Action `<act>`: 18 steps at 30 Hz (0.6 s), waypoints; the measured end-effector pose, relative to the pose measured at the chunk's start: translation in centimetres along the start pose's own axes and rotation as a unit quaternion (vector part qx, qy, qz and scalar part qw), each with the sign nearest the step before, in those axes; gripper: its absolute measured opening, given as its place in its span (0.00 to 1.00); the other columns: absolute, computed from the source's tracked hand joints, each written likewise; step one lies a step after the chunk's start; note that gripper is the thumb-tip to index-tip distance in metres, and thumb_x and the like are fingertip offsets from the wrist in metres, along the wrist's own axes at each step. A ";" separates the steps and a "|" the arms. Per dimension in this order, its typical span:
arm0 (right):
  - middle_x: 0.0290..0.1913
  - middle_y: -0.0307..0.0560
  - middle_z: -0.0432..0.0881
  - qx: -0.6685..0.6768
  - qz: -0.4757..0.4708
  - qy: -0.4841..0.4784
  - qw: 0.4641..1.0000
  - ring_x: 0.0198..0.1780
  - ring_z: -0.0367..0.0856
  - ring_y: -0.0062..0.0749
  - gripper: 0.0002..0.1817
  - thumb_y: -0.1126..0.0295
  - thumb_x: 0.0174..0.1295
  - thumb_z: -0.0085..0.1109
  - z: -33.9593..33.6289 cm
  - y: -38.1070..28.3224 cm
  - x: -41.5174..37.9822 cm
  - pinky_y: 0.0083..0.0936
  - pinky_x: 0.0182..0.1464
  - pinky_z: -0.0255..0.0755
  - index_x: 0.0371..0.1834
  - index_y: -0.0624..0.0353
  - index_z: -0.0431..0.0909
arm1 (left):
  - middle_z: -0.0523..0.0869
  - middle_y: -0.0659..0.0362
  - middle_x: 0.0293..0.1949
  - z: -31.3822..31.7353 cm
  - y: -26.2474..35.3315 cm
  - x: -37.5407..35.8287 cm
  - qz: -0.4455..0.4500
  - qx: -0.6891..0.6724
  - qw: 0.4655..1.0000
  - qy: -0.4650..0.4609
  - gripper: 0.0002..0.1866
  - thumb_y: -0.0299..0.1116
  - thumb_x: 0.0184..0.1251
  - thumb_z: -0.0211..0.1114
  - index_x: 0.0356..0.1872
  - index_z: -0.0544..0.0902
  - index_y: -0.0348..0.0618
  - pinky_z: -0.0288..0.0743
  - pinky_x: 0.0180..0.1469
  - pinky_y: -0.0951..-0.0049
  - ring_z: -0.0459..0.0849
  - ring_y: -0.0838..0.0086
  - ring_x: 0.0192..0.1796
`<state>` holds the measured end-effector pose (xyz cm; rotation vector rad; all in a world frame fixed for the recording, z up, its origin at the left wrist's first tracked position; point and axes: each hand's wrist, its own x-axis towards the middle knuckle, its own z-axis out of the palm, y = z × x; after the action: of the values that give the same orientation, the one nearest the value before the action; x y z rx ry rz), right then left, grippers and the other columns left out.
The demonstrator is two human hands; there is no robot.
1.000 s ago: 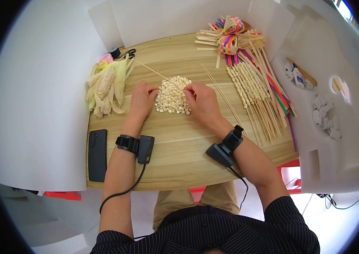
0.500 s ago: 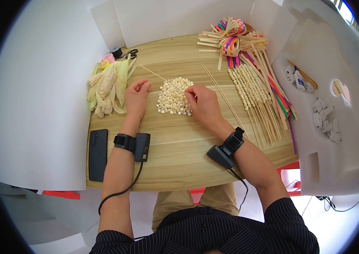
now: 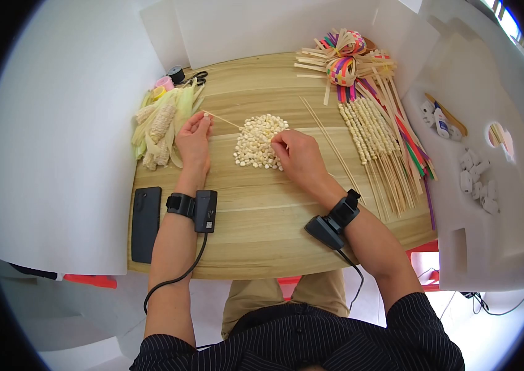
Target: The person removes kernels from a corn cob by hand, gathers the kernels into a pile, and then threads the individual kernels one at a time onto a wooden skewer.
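Note:
My left hand [image 3: 193, 142] is pinched around a pale corn kernel [image 3: 206, 115] at the far left end of a thin bamboo stick [image 3: 223, 120]. That stick slants down rightward across the pile of loose corn kernels [image 3: 259, 133], where it is hard to follow against them. In line with it, at the pile's right edge, the fingertips of my right hand [image 3: 301, 156] are pinched together on its near end. To the right lie several bare sticks [image 3: 326, 133] and a row of sticks strung with kernels [image 3: 370, 127].
Corn cobs and husks [image 3: 162, 123] lie left, with scissors [image 3: 200, 76] and spools [image 3: 176, 74] behind. A black phone [image 3: 146, 224] rests at the front left. Woven colored balls [image 3: 341, 71] and strips stand at the back right. White walls border the table [image 3: 256, 247].
My left hand has moved up and slightly left to the tip of the stick. The stick's left end has dropped. My right hand stays beside the kernel pile; the view has shifted slightly.

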<state>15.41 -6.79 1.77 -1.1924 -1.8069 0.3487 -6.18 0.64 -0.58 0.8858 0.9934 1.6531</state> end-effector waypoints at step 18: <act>0.28 0.54 0.78 -0.014 0.016 -0.039 0.999 0.33 0.77 0.48 0.05 0.72 0.54 0.55 -0.1 -0.1 -0.1 0.38 0.36 0.71 0.26 0.63 0.75 | 0.83 0.56 0.38 -0.3 -0.2 0.5 0.098 0.066 0.992 0.051 0.11 0.22 0.59 0.62 0.43 0.77 0.33 0.72 0.40 0.85 0.79 0.80 0.38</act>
<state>15.46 -6.94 1.83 -1.2448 -1.8674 0.3949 -6.48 1.08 -0.88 1.0228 1.1254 1.8281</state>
